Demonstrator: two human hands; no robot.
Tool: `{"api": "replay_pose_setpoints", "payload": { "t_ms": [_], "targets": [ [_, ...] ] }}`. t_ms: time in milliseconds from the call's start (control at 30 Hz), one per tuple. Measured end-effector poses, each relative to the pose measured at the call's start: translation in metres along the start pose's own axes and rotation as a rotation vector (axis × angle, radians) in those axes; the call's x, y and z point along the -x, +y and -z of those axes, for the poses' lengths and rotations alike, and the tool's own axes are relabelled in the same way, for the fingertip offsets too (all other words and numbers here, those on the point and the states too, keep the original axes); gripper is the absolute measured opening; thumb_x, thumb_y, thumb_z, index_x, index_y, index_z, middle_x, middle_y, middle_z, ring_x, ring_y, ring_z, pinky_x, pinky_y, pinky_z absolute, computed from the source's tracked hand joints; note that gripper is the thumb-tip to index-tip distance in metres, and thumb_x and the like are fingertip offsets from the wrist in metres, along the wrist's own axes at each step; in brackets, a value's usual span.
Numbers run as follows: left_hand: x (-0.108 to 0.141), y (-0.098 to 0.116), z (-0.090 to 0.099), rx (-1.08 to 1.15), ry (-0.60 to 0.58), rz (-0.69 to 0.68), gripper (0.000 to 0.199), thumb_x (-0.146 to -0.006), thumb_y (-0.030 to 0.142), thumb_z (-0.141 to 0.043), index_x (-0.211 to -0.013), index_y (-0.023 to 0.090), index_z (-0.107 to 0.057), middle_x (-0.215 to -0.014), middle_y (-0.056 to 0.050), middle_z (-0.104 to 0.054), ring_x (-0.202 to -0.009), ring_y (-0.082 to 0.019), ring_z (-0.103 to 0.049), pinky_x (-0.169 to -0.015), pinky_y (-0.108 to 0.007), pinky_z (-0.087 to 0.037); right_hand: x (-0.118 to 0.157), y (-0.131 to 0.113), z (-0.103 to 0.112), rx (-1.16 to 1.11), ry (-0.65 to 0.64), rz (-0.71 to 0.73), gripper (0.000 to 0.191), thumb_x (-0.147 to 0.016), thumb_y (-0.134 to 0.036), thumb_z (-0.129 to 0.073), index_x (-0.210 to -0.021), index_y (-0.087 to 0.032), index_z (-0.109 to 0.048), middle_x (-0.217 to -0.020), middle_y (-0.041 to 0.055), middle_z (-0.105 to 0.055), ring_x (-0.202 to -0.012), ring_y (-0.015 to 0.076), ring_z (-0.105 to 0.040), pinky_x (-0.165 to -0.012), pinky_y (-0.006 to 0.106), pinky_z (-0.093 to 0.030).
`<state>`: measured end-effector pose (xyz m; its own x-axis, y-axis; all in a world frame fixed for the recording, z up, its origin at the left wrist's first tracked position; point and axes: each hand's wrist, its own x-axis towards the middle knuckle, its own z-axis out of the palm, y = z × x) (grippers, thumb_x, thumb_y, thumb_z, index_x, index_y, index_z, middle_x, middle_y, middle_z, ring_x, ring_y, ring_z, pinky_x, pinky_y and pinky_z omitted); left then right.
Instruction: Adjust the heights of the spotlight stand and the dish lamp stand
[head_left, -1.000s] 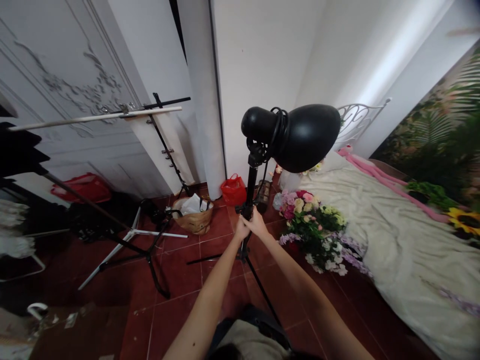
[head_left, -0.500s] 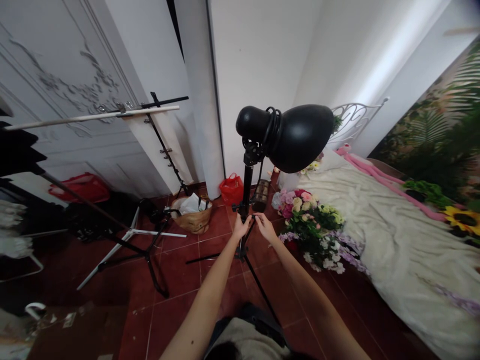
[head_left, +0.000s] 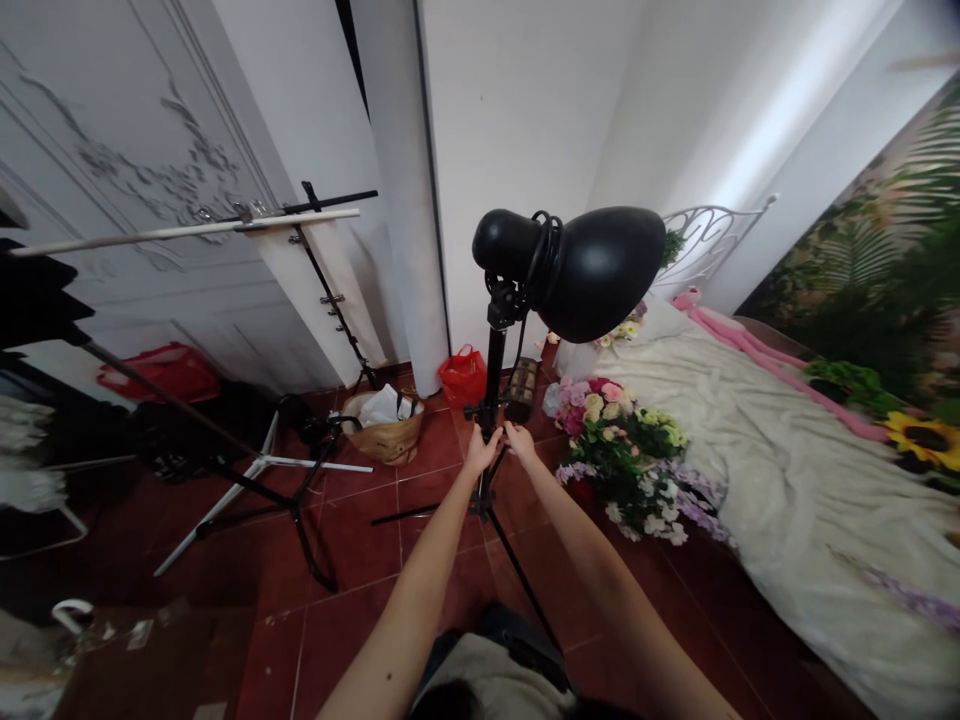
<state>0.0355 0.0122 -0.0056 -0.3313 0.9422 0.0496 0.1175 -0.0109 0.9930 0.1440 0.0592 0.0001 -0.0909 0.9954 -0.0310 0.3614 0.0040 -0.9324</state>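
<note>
Curled fingers of our left hand (head_left: 481,457) close around the pole of the black light stand (head_left: 495,368), just under its collar, while the fingers of our right hand (head_left: 523,447) bunch at the pole's right side; whether they clamp on anything, we cannot tell. One second ago our hands overlapped on the pole; half a second ago the right one reached in with its fingers more spread, and now it sits drawn in close beside the left, which has kept its place.

Largest before us, the bed (head_left: 780,470), under a rumpled cream cover, fills the right side. The light stand rises in front of us at centre, legs spread on red floor tiles. Atop it, the black lamp (head_left: 607,275) points its shade to our right, cord looped around its neck, hardly changed from half a second ago. Flowers (head_left: 615,420) in pink, cream and white bunch on the floor between stand and bed. Left of the pole, a woven basket (head_left: 386,443) holds white material, and a smaller red bag (head_left: 463,380) sits near the wall.
</note>
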Motion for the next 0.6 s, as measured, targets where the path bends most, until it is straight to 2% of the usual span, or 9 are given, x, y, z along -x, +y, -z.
{"api": "replay_pose_setpoints", "payload": {
  "t_ms": [167,333,467,600],
  "targets": [
    [-0.001,-0.002,0.0,0.011,-0.012,-0.007,0.037,-0.074,0.04,-0.062,-0.102,0.018,-0.052,-0.102,-0.009,-0.063,-0.094,-0.018,-0.059,-0.088,-0.033,-0.044,0.001,0.001,-0.003,-0.113,-0.007,0.087,0.028,-0.078,-0.041,-0.044,-0.086,-0.017,-0.056,-0.087,0.0046,-0.066,-0.081,0.014,-0.062,-0.072,0.026,-0.049],
    [0.001,0.001,0.002,0.002,-0.013,-0.056,0.034,-0.075,0.041,-0.06,-0.099,0.018,-0.053,-0.099,-0.009,-0.062,-0.093,-0.017,-0.059,-0.087,-0.033,-0.044,0.012,0.01,0.004,-0.14,-0.027,0.139,0.037,-0.08,-0.049,-0.041,-0.091,-0.018,-0.057,-0.093,0.0055,-0.066,-0.089,0.0157,-0.061,-0.077,0.029,-0.048],
    [0.001,0.004,0.002,-0.006,-0.003,-0.078,0.034,-0.076,0.043,-0.059,-0.098,0.018,-0.054,-0.099,-0.008,-0.062,-0.091,-0.017,-0.059,-0.086,-0.033,-0.044,0.02,0.015,0.009,-0.032,-0.019,0.167,0.04,-0.086,-0.051,-0.033,-0.096,-0.021,-0.058,-0.101,0.0046,-0.065,-0.095,0.0161,-0.059,-0.086,0.032,-0.043],
    [0.001,0.003,0.002,-0.019,0.0,-0.04,0.034,-0.075,0.043,-0.06,-0.097,0.018,-0.054,-0.096,-0.007,-0.062,-0.09,-0.017,-0.059,-0.086,-0.033,-0.044,0.022,0.018,0.007,0.044,-0.028,0.212,0.04,-0.087,-0.05,-0.033,-0.099,-0.021,-0.058,-0.103,0.0042,-0.064,-0.097,0.0174,-0.056,-0.093,0.035,-0.037]
  ]
}}
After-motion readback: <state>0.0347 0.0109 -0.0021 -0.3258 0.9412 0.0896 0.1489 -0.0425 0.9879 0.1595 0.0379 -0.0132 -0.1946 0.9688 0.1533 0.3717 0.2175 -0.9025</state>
